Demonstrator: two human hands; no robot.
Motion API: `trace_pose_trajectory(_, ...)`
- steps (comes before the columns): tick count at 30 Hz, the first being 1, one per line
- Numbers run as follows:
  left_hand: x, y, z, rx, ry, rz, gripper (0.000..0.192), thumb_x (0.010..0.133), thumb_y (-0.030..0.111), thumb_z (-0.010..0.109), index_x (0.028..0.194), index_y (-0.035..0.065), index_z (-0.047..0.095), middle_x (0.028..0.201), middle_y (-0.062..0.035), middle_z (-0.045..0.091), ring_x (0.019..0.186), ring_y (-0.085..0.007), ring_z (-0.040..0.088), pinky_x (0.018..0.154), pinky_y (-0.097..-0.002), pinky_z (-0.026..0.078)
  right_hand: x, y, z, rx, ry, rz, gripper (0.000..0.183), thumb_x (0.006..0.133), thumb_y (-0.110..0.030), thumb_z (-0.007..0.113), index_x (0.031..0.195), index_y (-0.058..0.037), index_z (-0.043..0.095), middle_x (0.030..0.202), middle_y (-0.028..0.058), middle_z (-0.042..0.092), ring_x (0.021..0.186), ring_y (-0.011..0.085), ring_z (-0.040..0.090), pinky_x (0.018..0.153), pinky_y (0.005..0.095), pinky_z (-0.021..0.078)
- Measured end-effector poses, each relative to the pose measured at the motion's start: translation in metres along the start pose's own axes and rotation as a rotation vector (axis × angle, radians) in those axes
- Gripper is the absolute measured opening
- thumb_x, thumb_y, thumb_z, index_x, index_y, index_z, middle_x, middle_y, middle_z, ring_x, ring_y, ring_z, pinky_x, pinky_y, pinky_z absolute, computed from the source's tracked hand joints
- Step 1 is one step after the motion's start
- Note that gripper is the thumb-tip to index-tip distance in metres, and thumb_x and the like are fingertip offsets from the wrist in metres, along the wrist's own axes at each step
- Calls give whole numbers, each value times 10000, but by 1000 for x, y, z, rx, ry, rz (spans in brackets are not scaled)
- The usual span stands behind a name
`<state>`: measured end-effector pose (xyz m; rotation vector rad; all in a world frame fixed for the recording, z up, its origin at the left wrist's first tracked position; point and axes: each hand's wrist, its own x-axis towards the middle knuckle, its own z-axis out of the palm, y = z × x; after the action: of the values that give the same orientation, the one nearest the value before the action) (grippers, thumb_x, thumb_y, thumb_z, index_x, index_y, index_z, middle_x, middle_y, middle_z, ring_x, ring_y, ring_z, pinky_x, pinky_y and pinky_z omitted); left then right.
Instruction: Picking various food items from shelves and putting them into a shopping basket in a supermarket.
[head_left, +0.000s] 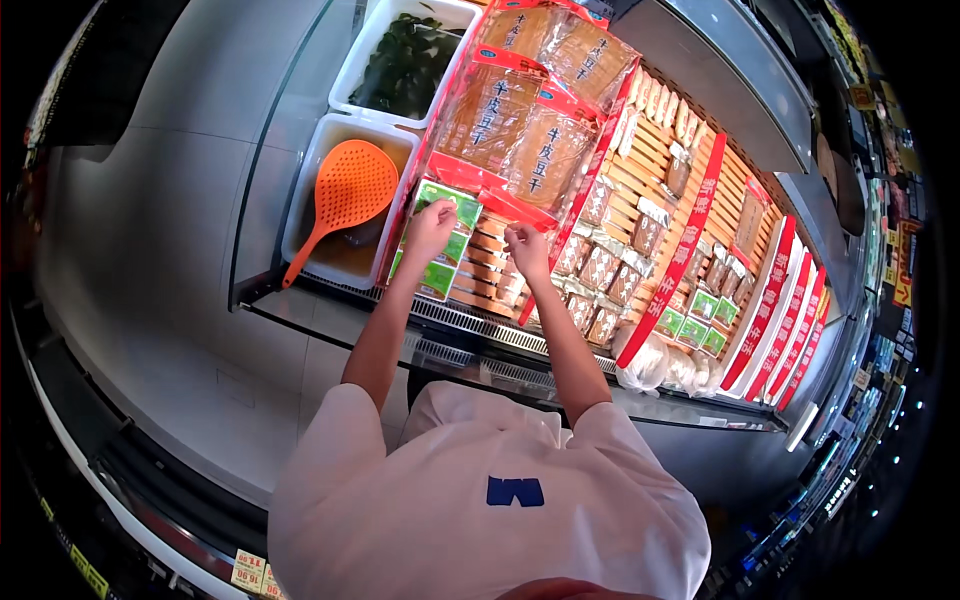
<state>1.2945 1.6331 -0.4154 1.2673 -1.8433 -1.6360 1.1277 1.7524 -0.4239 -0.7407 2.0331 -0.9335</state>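
My left hand (433, 225) is over a column of green-labelled flat packs (436, 279) at the left end of the slatted display. Its fingers are bent at the upper pack, and whether they grip it is hidden. To the right, my right hand (528, 251) hovers with curled fingers over the wooden slats (484, 259). Its fingertips are just below the red edge of a clear pack of flat brown sheets, apparently pressed tofu (551, 161). A similar large pack (491, 116) lies beside it, with more behind. All bear printed writing.
Left of the slats, an orange perforated ladle (356, 180) rests across a white tub (300, 217) of brownish liquid. Another tub (341, 82) holds dark green leaves, likely seaweed. Red divider strips (679, 247) separate small brown packs (600, 270). A glass guard (259, 180) edges the case.
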Motion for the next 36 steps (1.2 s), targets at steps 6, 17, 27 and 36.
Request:
trace_pose_trajectory(6,21,-7,31,-652,74,-567,236,810,221,561,982,59,553,767,-10,590,612,-63,533,528,-191,414,52,-10,-24,223,100,82,165,802,-117,550,861,34,578,690,88,604,548,125,564,493,246,456)
trace_pose_trajectory(17,70,-34,69,-793,352,-536,172,796,137,576,889,-6,595,634,6,537,519,-43,452,438,-178,336,185,-91,-79,-436,403,-414,195,755,-180,599,841,-6,600,715,125,615,618,210,593,580,304,464)
trace_pose_trajectory(27,86,-56,74,-827,546,-483,154,764,121,595,847,-9,593,669,18,525,566,-44,434,495,-184,336,256,-132,-72,-873,393,-532,164,725,-194,579,832,-71,598,834,131,576,752,295,574,641,379,467)
trace_pose_trajectory(36,90,-50,74,-807,584,-527,86,756,116,609,748,42,565,581,53,451,482,-33,371,419,-181,269,261,-126,-75,-827,364,-589,120,724,-174,563,758,-69,611,777,120,584,699,285,580,616,373,470)
